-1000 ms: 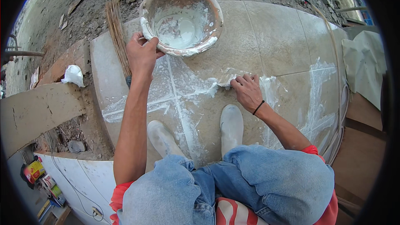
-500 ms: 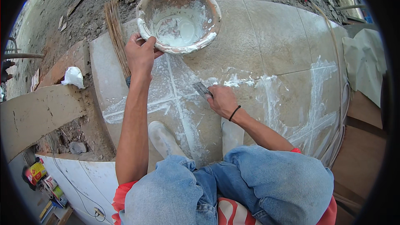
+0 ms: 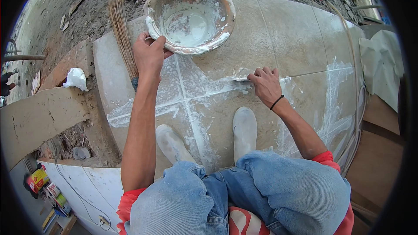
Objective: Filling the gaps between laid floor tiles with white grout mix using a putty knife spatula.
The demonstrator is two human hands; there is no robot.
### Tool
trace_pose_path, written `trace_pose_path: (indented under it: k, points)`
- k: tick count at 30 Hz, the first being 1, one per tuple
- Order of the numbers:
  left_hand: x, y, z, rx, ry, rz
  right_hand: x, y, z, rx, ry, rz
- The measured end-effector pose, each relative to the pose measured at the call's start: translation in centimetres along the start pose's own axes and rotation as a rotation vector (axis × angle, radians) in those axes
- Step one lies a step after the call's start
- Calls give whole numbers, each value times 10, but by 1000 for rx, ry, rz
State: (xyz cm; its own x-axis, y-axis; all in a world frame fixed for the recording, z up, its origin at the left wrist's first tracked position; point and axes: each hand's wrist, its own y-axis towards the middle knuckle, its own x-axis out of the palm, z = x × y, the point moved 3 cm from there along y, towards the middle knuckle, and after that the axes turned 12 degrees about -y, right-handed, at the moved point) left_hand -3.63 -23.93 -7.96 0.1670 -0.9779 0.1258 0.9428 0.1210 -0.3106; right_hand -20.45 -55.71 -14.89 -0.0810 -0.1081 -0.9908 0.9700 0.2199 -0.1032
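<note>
I squat on large beige floor tiles smeared with white grout along the joints. My left hand grips the rim of a round bowl coated inside with white grout. My right hand, with a black band on the wrist, presses a small flat scraper onto the horizontal grout joint to the right of the tile cross. My two grout-covered shoes stand on the tiles just below the hands.
A bundle broom lies on the tiles left of the bowl. A crumpled white rag sits on the brick edge at left. Bare rubble lies beyond the tiles. A pale sack is at right, small packages lower left.
My right hand moved left toward the tile cross, then back right along the joint. The bowl stayed in my left hand.
</note>
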Motion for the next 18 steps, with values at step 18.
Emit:
trace_pose_path:
  k: [18]
  points:
    - [-4, -3, -6, -86, -43, -15, 41, -47, 23, 738, 452, -104]
